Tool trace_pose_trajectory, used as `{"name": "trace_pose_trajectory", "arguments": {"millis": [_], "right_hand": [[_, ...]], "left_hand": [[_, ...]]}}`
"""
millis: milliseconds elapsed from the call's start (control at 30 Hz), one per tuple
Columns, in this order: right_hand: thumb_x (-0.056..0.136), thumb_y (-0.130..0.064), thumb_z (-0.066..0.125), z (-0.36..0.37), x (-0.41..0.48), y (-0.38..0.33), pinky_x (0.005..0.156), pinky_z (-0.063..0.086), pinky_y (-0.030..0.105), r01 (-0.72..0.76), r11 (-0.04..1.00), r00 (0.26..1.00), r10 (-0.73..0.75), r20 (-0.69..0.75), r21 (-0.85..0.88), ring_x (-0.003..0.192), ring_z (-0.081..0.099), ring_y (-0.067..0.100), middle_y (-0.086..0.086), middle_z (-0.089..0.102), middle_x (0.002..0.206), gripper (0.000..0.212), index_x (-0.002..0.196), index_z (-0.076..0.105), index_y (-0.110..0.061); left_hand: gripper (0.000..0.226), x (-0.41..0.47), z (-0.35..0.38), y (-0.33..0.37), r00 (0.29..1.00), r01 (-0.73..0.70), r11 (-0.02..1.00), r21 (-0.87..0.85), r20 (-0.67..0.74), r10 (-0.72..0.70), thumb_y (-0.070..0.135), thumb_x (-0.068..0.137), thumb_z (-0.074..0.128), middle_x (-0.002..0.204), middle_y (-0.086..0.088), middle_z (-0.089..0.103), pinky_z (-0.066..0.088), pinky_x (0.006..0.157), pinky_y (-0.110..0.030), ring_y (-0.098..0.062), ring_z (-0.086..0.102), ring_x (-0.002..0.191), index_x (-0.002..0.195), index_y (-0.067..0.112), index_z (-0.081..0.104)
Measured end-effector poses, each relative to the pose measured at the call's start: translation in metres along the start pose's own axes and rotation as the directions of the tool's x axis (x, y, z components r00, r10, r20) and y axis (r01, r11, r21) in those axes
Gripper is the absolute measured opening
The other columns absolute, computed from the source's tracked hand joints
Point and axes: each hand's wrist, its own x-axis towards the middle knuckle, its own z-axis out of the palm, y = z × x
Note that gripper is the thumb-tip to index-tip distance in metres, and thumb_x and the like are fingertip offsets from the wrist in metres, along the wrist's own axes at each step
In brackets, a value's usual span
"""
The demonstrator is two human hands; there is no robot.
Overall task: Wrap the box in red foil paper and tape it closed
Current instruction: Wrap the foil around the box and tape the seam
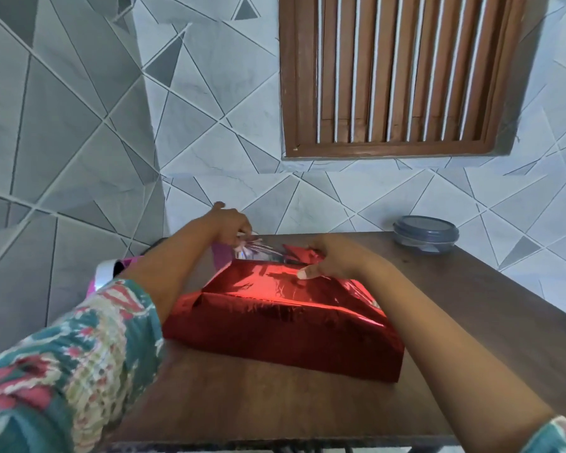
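A flat box covered in shiny red foil paper (285, 315) lies on the brown wooden table (471, 308). Its near side and top are covered; at the far end a loose foil flap (262, 251) shows its silver underside. My left hand (231, 225) pinches that flap at the far left corner, fingers curled. My right hand (332, 258) holds the folded red foil at the far edge, its thumb pressing down on the top of the box. No tape shows in this view.
A round grey lidded container (425, 234) stands at the table's far right by the tiled wall. A pink and white object (108, 273) pokes out at the table's left edge behind my left arm. A brown slatted window sits above.
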Motion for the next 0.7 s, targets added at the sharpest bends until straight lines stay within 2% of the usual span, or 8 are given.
{"name": "trace_pose_trajectory", "arguments": {"millis": [67, 167, 300, 433, 500, 600, 667, 700], "right_hand": [[0.071, -0.038, 0.079, 0.000, 0.001, 0.000, 0.097, 0.045, 0.036, 0.007, 1.000, 1.000, -0.007, 0.001, 0.021, 0.107, 0.059, 0.019, -0.004, 0.065, 0.118, 0.061, 0.126, 0.059, -0.023], [0.074, -0.035, 0.077, -0.005, -0.003, -0.004, 0.081, 0.044, 0.027, 0.002, 1.000, 1.000, -0.002, 0.010, 0.006, 0.088, 0.061, 0.014, 0.000, 0.067, 0.102, 0.051, 0.121, 0.062, -0.020], [0.074, -0.033, 0.078, -0.007, -0.005, -0.011, 0.065, 0.036, 0.020, 0.016, 0.999, 1.000, -0.017, -0.009, -0.052, 0.085, 0.055, 0.013, -0.004, 0.063, 0.094, 0.038, 0.105, 0.067, -0.014], [0.073, -0.030, 0.080, -0.009, -0.010, -0.015, 0.068, 0.040, 0.023, 0.020, 0.997, 1.000, -0.022, -0.022, -0.070, 0.081, 0.061, 0.014, -0.001, 0.069, 0.086, 0.016, 0.073, 0.065, -0.023], [0.075, -0.032, 0.078, -0.010, -0.015, -0.018, 0.069, 0.040, 0.024, 0.029, 0.994, 0.999, -0.033, -0.030, -0.102, 0.083, 0.062, 0.014, 0.001, 0.071, 0.090, 0.013, 0.073, 0.068, -0.024], [0.074, -0.050, 0.073, -0.007, -0.020, -0.018, 0.068, 0.042, 0.026, 0.037, 0.990, 0.998, -0.042, -0.036, -0.138, 0.080, 0.061, 0.014, -0.004, 0.067, 0.080, 0.024, 0.073, 0.067, -0.026], [0.065, -0.066, 0.071, -0.006, -0.026, -0.020, 0.067, 0.045, 0.029, 0.038, 0.989, 0.999, -0.039, -0.008, -0.144, 0.074, 0.060, 0.013, -0.005, 0.065, 0.073, 0.044, 0.069, 0.065, -0.023], [0.061, -0.070, 0.070, -0.006, -0.029, -0.021, 0.073, 0.048, 0.032, 0.046, 0.986, 0.999, -0.042, 0.025, -0.161, 0.077, 0.062, 0.016, -0.002, 0.068, 0.078, 0.053, 0.077, 0.069, -0.020]], "left_hand": [[0.019, -0.018, 0.004, -0.014, 0.996, 0.008, 0.995, -0.099, -0.089, -0.017, 0.031, 0.080, 0.056, 0.110, -0.001, 0.064, 0.033, 0.083, -0.029, -0.024, 0.056, 0.109, 0.095, 0.024, 0.065], [0.018, -0.035, 0.007, -0.017, 0.986, 0.034, 0.989, -0.142, -0.155, -0.056, 0.027, 0.080, 0.066, 0.095, -0.002, 0.063, 0.035, 0.074, -0.027, -0.025, 0.058, 0.100, 0.096, 0.018, 0.067], [0.018, -0.055, 0.004, -0.016, 0.982, 0.044, 0.973, -0.226, -0.169, -0.084, 0.025, 0.079, 0.070, 0.099, 0.003, 0.070, 0.044, 0.077, -0.028, -0.021, 0.061, 0.100, 0.096, 0.019, 0.069], [0.021, -0.072, 0.004, -0.010, 0.978, 0.041, 0.978, -0.205, -0.193, -0.081, 0.020, 0.082, 0.064, 0.103, 0.008, 0.071, 0.039, 0.074, -0.024, -0.018, 0.061, 0.103, 0.102, 0.026, 0.069], [0.022, -0.078, 0.003, -0.006, 0.973, 0.042, 0.989, -0.144, -0.219, -0.074, 0.021, 0.083, 0.062, 0.103, 0.006, 0.070, 0.034, 0.071, -0.024, -0.020, 0.060, 0.103, 0.103, 0.026, 0.068], [0.015, -0.082, 0.003, -0.003, 0.981, 0.053, 0.997, -0.049, -0.186, -0.061, 0.020, 0.081, 0.062, 0.096, 0.001, 0.068, 0.033, 0.066, -0.025, -0.022, 0.059, 0.099, 0.095, 0.021, 0.066], [0.005, -0.086, 0.002, -0.001, 0.983, 0.061, 0.998, -0.033, -0.169, -0.066, 0.019, 0.081, 0.061, 0.091, -0.003, 0.067, 0.034, 0.064, -0.026, -0.024, 0.059, 0.096, 0.086, 0.019, 0.063], [0.005, -0.089, 0.002, -0.001, 0.983, 0.068, 0.998, -0.018, -0.171, -0.070, 0.020, 0.082, 0.060, 0.092, -0.004, 0.066, 0.035, 0.066, -0.027, -0.025, 0.059, 0.097, 0.086, 0.019, 0.064]]}}
